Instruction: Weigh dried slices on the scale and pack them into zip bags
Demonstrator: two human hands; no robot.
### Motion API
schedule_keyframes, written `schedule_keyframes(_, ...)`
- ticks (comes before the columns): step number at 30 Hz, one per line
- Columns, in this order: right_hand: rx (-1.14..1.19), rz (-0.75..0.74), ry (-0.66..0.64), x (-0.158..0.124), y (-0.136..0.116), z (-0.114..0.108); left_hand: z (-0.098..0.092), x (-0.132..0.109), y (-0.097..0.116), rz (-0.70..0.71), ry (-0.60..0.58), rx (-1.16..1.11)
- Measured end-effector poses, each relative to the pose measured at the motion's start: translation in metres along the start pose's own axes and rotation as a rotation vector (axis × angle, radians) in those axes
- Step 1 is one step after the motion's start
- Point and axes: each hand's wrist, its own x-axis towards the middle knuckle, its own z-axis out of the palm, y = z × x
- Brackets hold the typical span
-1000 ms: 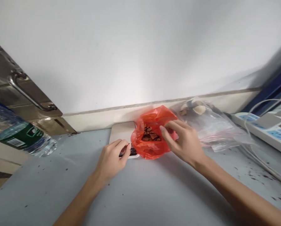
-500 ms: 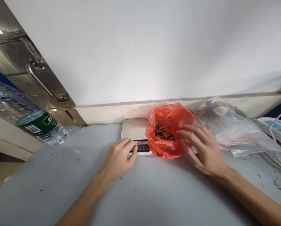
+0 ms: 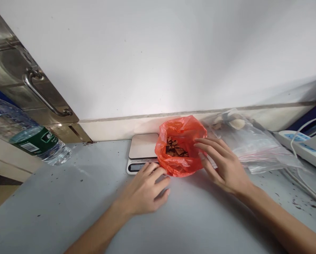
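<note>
An open red plastic bag (image 3: 180, 165) stands on the table with brown, dry, chip-like pieces (image 3: 175, 148) inside. Its left side meets the kitchen scale (image 3: 143, 146), which has a bare light plate and a small display at the front. My left hand (image 3: 148, 188) hovers at the scale's front edge, fingers loosely bent and apart, fingertips close to the bag's lower left. At the bag's right rim is my right hand (image 3: 224, 164), fingers spread with the tips against or just over the red plastic. Neither hand grips anything that I can see.
Clear zip bags (image 3: 261, 148) holding pale pieces lie right of the red bag, near a white power strip (image 3: 306, 146) with cables. A large water bottle (image 3: 38, 137) stands at left by a metal door handle (image 3: 46, 98). The wall rises behind; dark crumbs dot the grey table (image 3: 91, 208).
My left hand has left the scale's button panel, moving right and toward me, and its fingers have spread. The scale's display is now uncovered. My right hand stays by the bag. The view shifted slightly.
</note>
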Motion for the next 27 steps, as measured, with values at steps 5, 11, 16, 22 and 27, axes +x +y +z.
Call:
schedule_keyframes(5,-0.006,0.066,0.096,-0.002,0.011,-0.004,0.014,0.021,0.007,0.087,-0.072,0.028)
schedule_keyframes(11,-0.085,0.211,0.242,-0.001,0.02,-0.016,0.033,0.042,0.012,0.065,-0.061,0.085)
schedule_keyframes(16,-0.316,0.274,0.322,-0.003,0.036,-0.019,0.025,0.045,0.024,0.229,0.168,0.09)
schedule_keyframes(22,-0.441,0.428,0.282,-0.016,0.062,-0.014,0.001,0.055,0.03,0.172,0.348,0.117)
schedule_keyframes(27,-0.389,0.443,0.195,-0.024,0.073,-0.014,0.009,0.061,0.019,0.042,0.179,0.141)
